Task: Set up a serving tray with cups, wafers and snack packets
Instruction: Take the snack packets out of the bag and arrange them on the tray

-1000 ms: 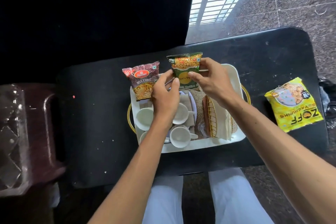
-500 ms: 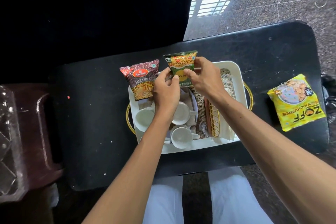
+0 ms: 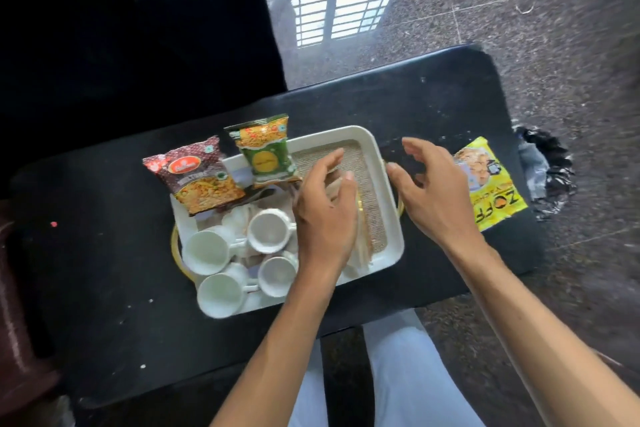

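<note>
**A:** Where is everything sitting?

**B:** The bench is carrying the tray near its middle. The yellow packet is lying on the bench to the right of the tray, apart from it. The red packet and the green packet are leaning at the tray's far-left rim and partly overhanging it. Four cups are crowding the near-left corner.

**A:** And your hands?

**B:** My left hand is hovering over the tray's middle with fingers loosely apart. It seems to be gripping nothing. Blur is hiding whether it is touching the pale strips beneath, which are likely the wafers. My right hand is hovering at the tray's right rim near the yellow packet, fingers spread and empty.

**A:** What is worrying you?

**B:** I'm judging the two propped packets unsteady. A brush from my left hand could be toppling them onto the cups or off the back rim. My left wrist is also passing just beside the nearest cup, so a careless pull could be knocking it.

**A:** Any room?

**B:** The far-right part of the tray, lined with a woven mat, is looking open. The yellow packet is lying near the bench's right edge, so I'm thinking of lifting it rather than sliding it.
</note>
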`<control>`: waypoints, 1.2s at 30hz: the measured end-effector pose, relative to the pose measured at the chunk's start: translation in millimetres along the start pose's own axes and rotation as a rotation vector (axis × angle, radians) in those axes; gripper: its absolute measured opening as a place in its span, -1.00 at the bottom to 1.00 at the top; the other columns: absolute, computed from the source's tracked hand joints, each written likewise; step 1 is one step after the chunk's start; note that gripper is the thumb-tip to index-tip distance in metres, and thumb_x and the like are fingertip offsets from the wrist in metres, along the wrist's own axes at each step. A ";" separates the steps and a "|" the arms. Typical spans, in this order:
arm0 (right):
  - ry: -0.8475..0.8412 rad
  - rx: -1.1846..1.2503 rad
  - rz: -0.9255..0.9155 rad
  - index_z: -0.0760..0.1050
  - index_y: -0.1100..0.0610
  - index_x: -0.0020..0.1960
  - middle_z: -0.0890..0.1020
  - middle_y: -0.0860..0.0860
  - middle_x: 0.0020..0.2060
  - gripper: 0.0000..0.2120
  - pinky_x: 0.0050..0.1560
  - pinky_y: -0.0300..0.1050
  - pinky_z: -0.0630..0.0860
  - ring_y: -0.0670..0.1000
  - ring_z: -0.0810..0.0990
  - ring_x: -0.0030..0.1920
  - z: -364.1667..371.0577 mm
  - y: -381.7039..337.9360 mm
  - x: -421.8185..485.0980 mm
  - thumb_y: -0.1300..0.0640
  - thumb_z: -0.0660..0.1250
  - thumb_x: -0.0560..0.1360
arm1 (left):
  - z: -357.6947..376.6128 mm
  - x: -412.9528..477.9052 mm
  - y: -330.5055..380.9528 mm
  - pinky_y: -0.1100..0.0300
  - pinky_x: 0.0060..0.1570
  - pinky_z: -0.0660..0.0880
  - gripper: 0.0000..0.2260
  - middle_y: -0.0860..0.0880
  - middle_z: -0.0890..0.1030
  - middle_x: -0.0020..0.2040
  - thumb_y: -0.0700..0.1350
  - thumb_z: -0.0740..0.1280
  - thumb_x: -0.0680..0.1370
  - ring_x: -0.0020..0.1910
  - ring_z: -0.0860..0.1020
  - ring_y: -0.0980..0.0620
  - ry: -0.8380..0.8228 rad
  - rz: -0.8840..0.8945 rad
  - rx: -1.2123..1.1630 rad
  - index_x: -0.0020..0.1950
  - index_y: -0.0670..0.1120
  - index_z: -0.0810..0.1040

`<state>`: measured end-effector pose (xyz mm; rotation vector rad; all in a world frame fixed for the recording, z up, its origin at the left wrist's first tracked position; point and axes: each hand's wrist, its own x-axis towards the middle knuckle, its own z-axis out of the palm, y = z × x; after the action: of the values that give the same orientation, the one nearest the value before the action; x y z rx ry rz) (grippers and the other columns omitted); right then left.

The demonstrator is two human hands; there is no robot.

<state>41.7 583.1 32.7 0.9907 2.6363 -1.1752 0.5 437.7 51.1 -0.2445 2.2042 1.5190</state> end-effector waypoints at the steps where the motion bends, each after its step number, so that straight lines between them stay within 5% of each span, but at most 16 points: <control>1: 0.019 -0.028 0.027 0.46 0.08 0.38 0.56 0.02 0.28 -0.58 0.26 -0.11 0.46 -0.04 0.51 0.27 -10.8 14.2 -1.5 0.02 0.37 0.56 | 14.4 -3.1 4.4 0.47 0.15 0.47 -0.71 0.07 0.63 0.29 -0.18 0.31 0.64 0.23 0.58 0.18 -0.040 0.026 0.018 0.36 -0.03 0.58; 9: 0.077 -0.161 0.294 0.43 0.15 0.41 0.50 0.16 0.33 -0.53 0.38 0.01 0.30 0.16 0.40 0.38 -70.2 114.3 -0.9 0.06 0.39 0.54 | 128.3 -6.5 8.3 0.07 0.37 0.49 -0.67 -0.05 0.60 0.35 -0.16 0.31 0.64 0.33 0.56 0.04 -0.304 0.104 0.231 0.42 -0.07 0.52; 18: -0.042 -0.114 0.438 0.31 0.12 0.50 0.38 0.15 0.40 -0.42 0.38 0.05 0.28 0.19 0.28 0.43 -82.1 171.9 9.4 -0.04 0.37 0.56 | 190.9 28.0 -3.5 -0.04 0.37 0.41 -0.58 -0.11 0.48 0.46 -0.14 0.22 0.67 0.44 0.45 -0.10 -0.402 0.093 0.577 0.54 -0.08 0.36; 25: -0.010 -0.011 0.340 0.51 0.03 0.27 0.57 0.04 0.12 -0.67 0.01 -0.17 0.34 -0.06 0.47 0.04 -88.0 173.6 20.0 -0.01 0.40 0.54 | 192.0 30.9 -14.2 -0.12 0.23 0.57 -0.59 -0.11 0.56 0.38 -0.06 0.23 0.67 0.32 0.56 -0.08 -0.407 0.027 0.590 0.53 -0.04 0.36; 31: 0.024 0.064 0.141 0.62 -0.02 0.11 0.65 -0.03 -0.02 -0.82 0.07 -0.03 0.58 -0.05 0.62 -0.03 -103.2 141.9 32.6 0.09 0.45 0.50 | 181.1 23.7 -18.2 -0.07 0.37 0.47 -0.52 -0.14 0.51 0.43 -0.07 0.26 0.66 0.40 0.49 -0.08 -0.397 -0.015 0.529 0.58 -0.09 0.30; 36: 0.018 0.018 -0.174 0.61 0.02 0.14 0.64 -0.07 -0.05 -0.72 -0.02 -0.50 0.41 -0.19 0.55 -0.08 -115.6 105.6 36.2 0.21 0.49 0.45 | 156.0 19.3 7.5 0.12 0.51 0.18 -0.25 -0.11 0.18 0.64 -0.10 0.45 0.54 0.62 0.17 -0.08 -0.338 0.288 0.513 0.65 -0.02 0.15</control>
<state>95.9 734.4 34.7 0.7916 2.7780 -1.2313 21.4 586.0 3.0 0.4725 2.3143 0.9731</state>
